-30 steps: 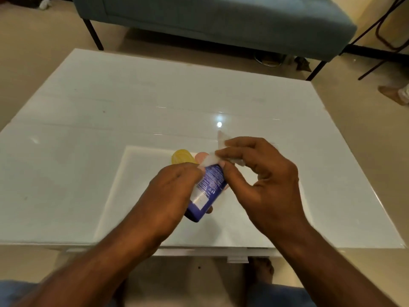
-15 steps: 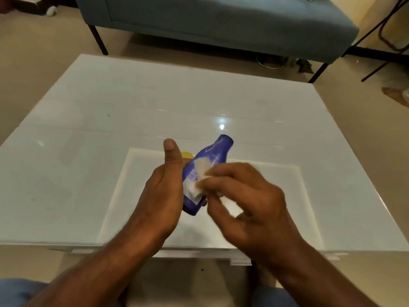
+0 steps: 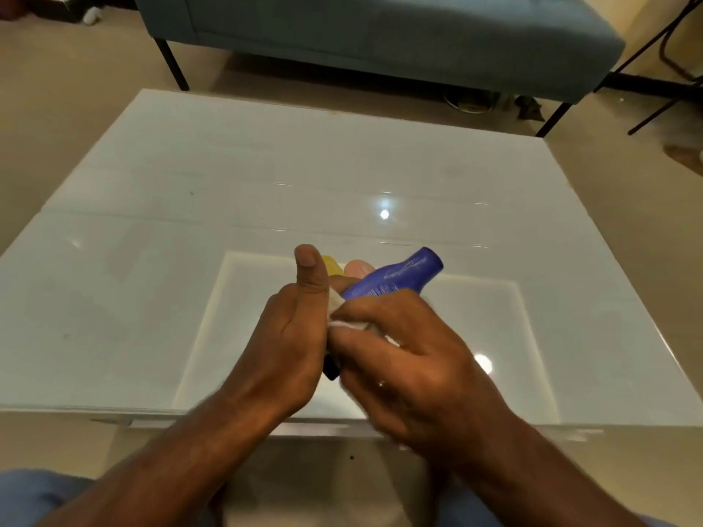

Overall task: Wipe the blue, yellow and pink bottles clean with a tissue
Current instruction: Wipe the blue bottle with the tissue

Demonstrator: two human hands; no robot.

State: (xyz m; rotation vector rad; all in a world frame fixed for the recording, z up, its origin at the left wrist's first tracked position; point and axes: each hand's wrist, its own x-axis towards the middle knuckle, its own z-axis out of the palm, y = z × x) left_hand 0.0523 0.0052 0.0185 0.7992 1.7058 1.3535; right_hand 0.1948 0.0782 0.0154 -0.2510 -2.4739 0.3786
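Note:
My left hand (image 3: 293, 336) grips the lower part of the blue bottle (image 3: 399, 277), thumb pointing up; the bottle tilts up and to the right above the white table (image 3: 152, 260). My right hand (image 3: 403, 355) pinches a white tissue (image 3: 342, 323) against the bottle's side. Behind my left thumb the top of the yellow bottle (image 3: 331, 265) shows, and beside it the top of the pink bottle (image 3: 358, 268); both are mostly hidden.
A grey-blue couch (image 3: 380, 36) on black legs stands beyond the table's far edge. Black chair legs (image 3: 662, 70) are at the far right. The table's near edge (image 3: 114, 414) runs just above my forearms.
My right hand has slid the tissue from the bottle's top end down towards its lower part. The blue neck end is now uncovered and the bottle tilts further right.

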